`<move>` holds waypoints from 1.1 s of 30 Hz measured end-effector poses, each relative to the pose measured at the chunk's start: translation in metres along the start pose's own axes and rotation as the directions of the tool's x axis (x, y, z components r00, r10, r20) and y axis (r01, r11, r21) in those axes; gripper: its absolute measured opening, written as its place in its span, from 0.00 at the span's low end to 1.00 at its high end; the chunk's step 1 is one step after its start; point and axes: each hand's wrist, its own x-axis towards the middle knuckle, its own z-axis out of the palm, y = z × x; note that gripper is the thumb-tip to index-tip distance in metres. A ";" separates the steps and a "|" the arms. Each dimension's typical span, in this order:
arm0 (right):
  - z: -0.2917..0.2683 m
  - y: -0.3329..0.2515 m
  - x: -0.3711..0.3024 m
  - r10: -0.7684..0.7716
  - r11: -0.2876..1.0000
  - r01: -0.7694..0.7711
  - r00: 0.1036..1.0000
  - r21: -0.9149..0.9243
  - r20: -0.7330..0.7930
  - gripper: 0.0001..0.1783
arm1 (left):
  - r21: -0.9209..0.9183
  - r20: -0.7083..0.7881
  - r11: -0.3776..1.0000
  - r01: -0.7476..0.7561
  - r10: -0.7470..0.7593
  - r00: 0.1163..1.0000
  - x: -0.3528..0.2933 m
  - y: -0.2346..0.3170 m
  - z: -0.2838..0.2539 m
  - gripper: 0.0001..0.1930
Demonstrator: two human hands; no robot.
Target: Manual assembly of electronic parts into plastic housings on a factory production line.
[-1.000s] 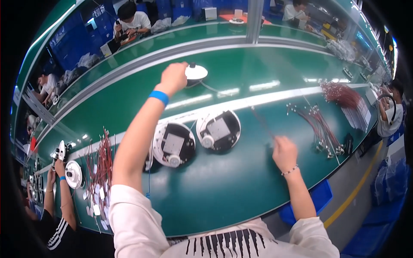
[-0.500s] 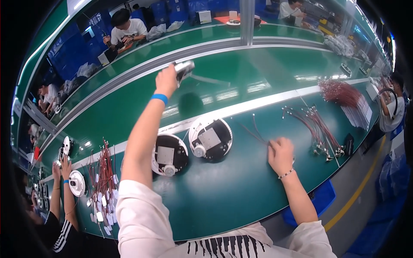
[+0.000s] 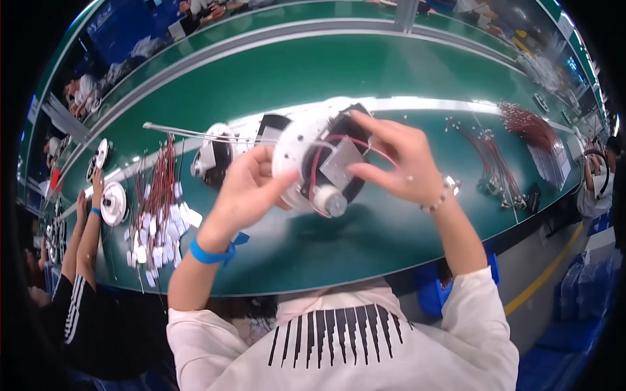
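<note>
Left hand [image 3: 248,190] clasps a round white unit [image 3: 329,164] — right hand [image 3: 409,163] over it, fingers [image 3: 385,132] spread (grip unclear).

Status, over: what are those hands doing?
Left hand holding round white-and-black unit. Right hand at its right side, hold unclear. White cable stretching off left.

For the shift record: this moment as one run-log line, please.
left hand: grips white side of round unit | right hand: at its dark side | unit: above green table
</note>
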 end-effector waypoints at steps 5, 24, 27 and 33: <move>0.035 -0.013 0.005 -0.085 0.985 0.046 0.966 0.164 0.244 0.21 | -0.041 -0.060 0.996 0.073 -0.075 0.995 -0.036 -0.040 0.005 0.10; 0.047 -0.068 0.009 -0.009 0.634 -0.006 1.000 0.773 0.015 0.05 | -0.243 -0.059 0.961 0.129 -0.148 0.987 -0.070 -0.097 0.016 0.08; 0.061 -0.057 0.006 -0.078 0.574 0.189 0.981 0.796 -0.176 0.06 | -0.273 -0.078 0.957 0.102 -0.128 0.989 -0.070 -0.101 0.019 0.08; 0.052 -0.063 -0.003 0.241 0.824 -0.286 0.958 0.490 0.154 0.05 | -0.292 -0.133 0.952 0.092 -0.136 0.982 -0.075 -0.104 0.020 0.09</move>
